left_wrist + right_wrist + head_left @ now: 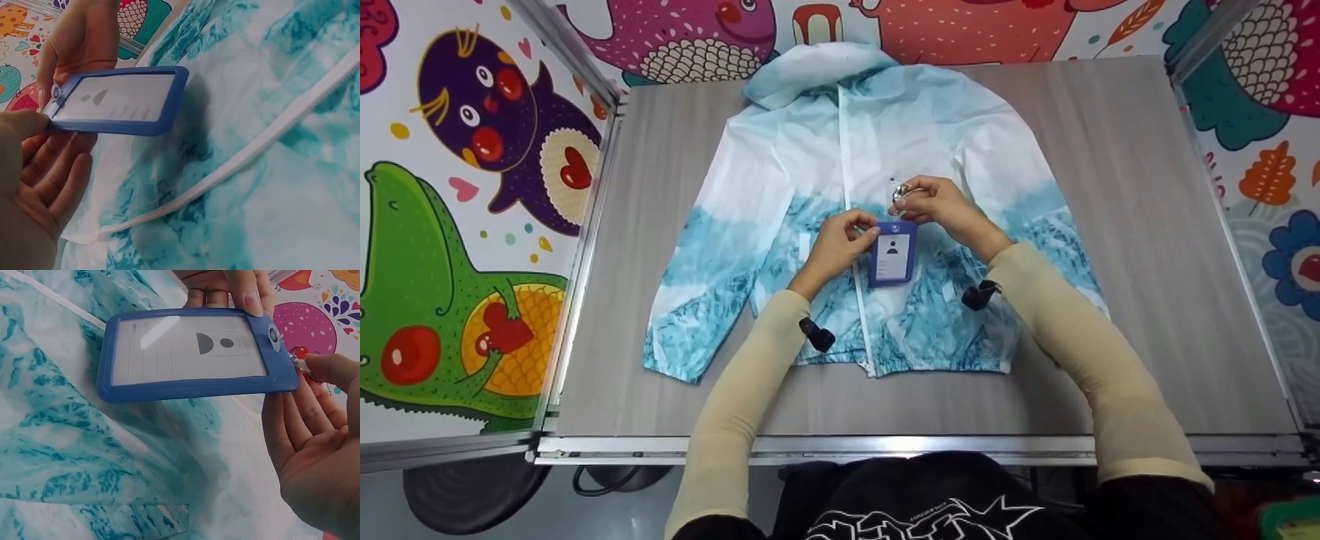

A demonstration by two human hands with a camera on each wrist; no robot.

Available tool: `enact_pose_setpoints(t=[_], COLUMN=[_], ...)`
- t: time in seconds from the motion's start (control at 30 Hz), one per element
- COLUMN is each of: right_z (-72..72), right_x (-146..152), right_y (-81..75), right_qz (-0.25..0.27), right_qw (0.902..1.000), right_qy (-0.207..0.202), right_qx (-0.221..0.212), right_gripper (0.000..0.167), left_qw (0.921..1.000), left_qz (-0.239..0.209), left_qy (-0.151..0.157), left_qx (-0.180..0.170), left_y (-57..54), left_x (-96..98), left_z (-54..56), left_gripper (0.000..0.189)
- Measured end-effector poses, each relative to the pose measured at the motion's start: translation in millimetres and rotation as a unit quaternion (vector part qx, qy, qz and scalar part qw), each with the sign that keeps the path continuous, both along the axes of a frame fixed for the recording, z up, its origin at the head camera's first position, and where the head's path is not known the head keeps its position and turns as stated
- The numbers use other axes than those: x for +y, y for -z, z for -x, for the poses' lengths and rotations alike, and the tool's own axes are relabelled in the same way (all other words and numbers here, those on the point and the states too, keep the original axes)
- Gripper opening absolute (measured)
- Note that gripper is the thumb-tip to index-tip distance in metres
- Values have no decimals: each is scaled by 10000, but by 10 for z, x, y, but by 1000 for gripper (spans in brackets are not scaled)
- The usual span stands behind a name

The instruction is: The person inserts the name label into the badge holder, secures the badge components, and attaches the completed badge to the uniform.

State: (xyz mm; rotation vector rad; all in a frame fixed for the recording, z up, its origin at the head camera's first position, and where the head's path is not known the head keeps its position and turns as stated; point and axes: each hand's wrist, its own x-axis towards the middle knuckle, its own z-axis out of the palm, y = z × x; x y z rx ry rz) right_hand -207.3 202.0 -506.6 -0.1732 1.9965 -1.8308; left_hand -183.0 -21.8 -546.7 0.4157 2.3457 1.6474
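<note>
A blue badge holder with a white ID card behind its window is held up over the jacket. My left hand pinches its upper left corner between thumb and fingers, as the left wrist view also shows. At its top edge, my right hand pinches a small shiny metal clip, fingertips right beside the holder's snap button. Beneath both hands lies a white and teal hooded jacket, front up, its white zipper closed down the middle and its sleeves spread to either side.
The grey wood-grain table has a metal rail along its front edge. Cartoon-printed panels stand at the left, back and right. A black stool is on the floor at the lower left.
</note>
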Motion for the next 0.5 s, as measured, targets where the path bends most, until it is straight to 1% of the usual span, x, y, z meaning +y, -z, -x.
enact_pose_setpoints(t=[0.07,0.17,0.27,0.4,0.5], right_z=[-25,-30,-36,-31,-16], right_x=[0,3,2,2,1], right_y=[-51,-56,-65,-72,-78], right_qz=[21,101,90,50,63], right_qw=[10000,9998,9998,9996,9988], right_qy=[-91,-157,-172,-69,116], right_qx=[2,14,74,278,470], right_gripper=[17,23,29,31,29], left_qw=[10000,9998,9996,9989,9985], left_qz=[-1,-128,-205,-268,-302], left_qy=[47,110,180,325,424], left_qx=[-6,-41,49,183,156], left_y=[-1,9,19,30,34], left_x=[2,5,7,4,7], left_z=[-3,-4,-3,-5,-7], left_gripper=[17,13,11,20,31])
